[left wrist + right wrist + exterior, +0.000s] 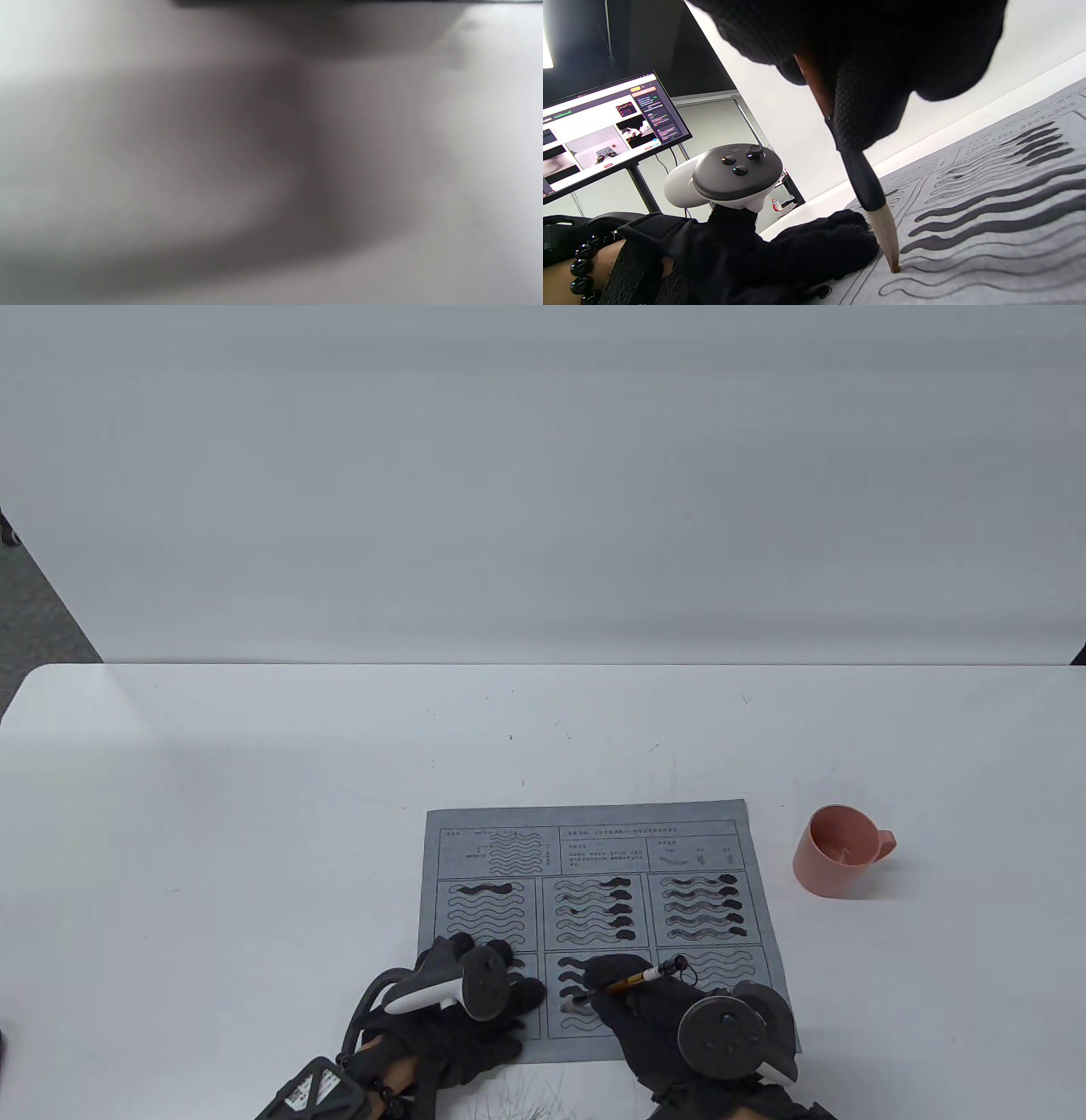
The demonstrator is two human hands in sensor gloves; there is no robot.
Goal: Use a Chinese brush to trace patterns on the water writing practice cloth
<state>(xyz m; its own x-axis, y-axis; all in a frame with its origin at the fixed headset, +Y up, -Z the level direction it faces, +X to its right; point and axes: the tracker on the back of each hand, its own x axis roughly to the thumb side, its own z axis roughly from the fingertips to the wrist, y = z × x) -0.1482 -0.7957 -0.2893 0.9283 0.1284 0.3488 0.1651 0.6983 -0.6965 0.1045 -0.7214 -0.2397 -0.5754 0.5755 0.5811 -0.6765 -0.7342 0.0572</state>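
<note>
A grey water writing cloth (594,848) with printed wavy-line panels lies on the white table; several waves are dark and wet. My right hand (645,1010) grips a Chinese brush (645,976) over the bottom middle panel. In the right wrist view the brush (869,190) tip touches the cloth (1009,237) at the left end of an untraced wave. My left hand (475,993) rests flat on the cloth's bottom left panel; it also shows in the right wrist view (780,258). The left wrist view is only a grey blur.
A pink cup (840,850) stands on the table (212,831) to the right of the cloth. A monitor on a stand (606,123) shows beyond the table in the right wrist view.
</note>
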